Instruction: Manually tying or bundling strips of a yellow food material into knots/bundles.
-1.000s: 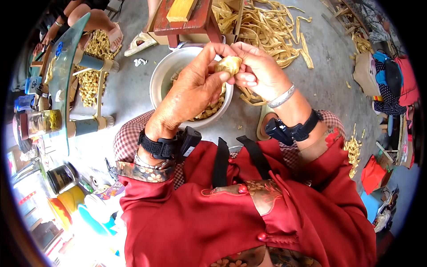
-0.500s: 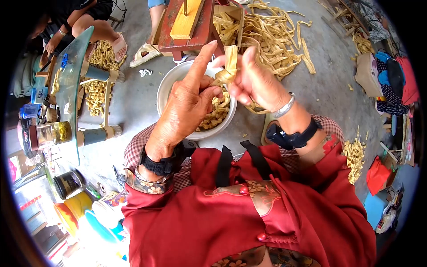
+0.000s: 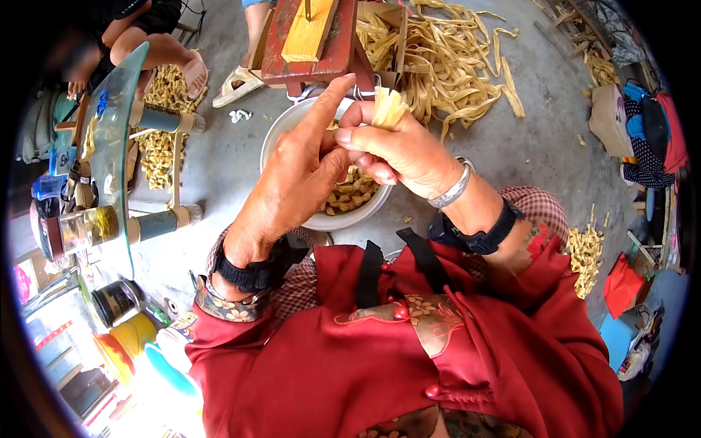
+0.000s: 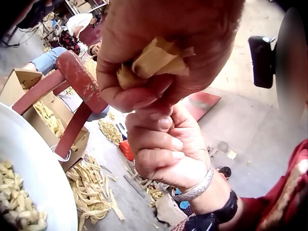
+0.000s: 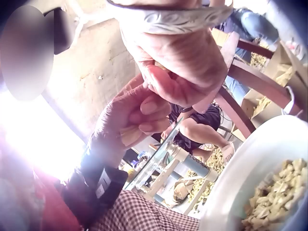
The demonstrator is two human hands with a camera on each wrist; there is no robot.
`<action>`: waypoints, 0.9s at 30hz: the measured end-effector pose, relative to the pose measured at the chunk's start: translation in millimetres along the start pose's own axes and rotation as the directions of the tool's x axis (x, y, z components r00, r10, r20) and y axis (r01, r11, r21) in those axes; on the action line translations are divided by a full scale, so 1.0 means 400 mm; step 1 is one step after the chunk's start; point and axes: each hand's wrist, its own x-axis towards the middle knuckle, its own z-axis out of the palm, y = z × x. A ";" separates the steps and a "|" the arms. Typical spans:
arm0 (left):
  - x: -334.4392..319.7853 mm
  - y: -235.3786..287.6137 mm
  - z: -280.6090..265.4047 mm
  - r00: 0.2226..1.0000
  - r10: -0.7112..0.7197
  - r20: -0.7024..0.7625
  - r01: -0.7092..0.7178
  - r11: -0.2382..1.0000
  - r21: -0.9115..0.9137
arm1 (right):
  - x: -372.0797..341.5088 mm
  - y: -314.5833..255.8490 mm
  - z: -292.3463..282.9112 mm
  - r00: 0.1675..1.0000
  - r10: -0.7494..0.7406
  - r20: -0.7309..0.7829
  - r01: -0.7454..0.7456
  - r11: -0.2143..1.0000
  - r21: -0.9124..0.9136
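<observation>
Both hands meet over a white basin (image 3: 269, 146) and work on a flat, pale yellow strip (image 3: 391, 108). The right hand (image 3: 412, 150) grips it, one broad end standing up above the fingers. Opposite, the left hand (image 3: 292, 171) has its index finger stretched out and its other fingers curled. In the left wrist view, folded strip ends (image 4: 159, 60) stick out from the left hand's curled fingers, fingertips against the right hand (image 4: 168, 149). The hands hide the strip's middle. Short knotted yellow pieces (image 3: 350, 193) lie in the basin.
Beyond the basin stands a red wooden stool (image 3: 314, 69) bearing a yellow wood block (image 3: 310, 33). Long loose strips (image 3: 453, 73) spread from a cardboard box (image 5: 269, 91) onto the floor. At left are a glass table (image 3: 120, 146), heaps of knotted pieces (image 3: 157, 157) and another seated person (image 3: 139, 36).
The yellow strip was a folded lump between both hands, then stood upright as a band by the right fingers. Now the right hand has closed round it and moved against the left hand.
</observation>
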 end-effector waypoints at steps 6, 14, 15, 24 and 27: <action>-0.010 0.009 -0.028 0.998 -0.021 0.051 0.024 0.998 -0.056 | 0.003 -0.014 -0.032 0.996 -0.043 -0.079 0.054 0.988 0.143; 0.009 0.012 -0.049 0.996 -0.082 -0.046 0.082 0.997 -0.002 | 0.034 -0.057 -0.048 0.977 -0.178 -0.113 0.177 0.984 -0.015; 0.016 0.007 -0.054 0.998 -0.010 -0.062 0.013 0.999 0.051 | 0.041 -0.064 -0.049 0.984 -0.151 -0.091 0.157 0.986 0.057; 0.067 0.006 -0.055 0.969 0.222 -0.113 -0.186 0.946 0.264 | 0.069 -0.075 -0.036 0.982 -0.073 -0.173 0.087 0.993 0.076; 0.058 -0.022 -0.076 0.973 0.182 -0.141 -0.162 0.976 0.143 | 0.072 -0.082 -0.027 0.979 -0.061 -0.196 0.080 0.993 0.092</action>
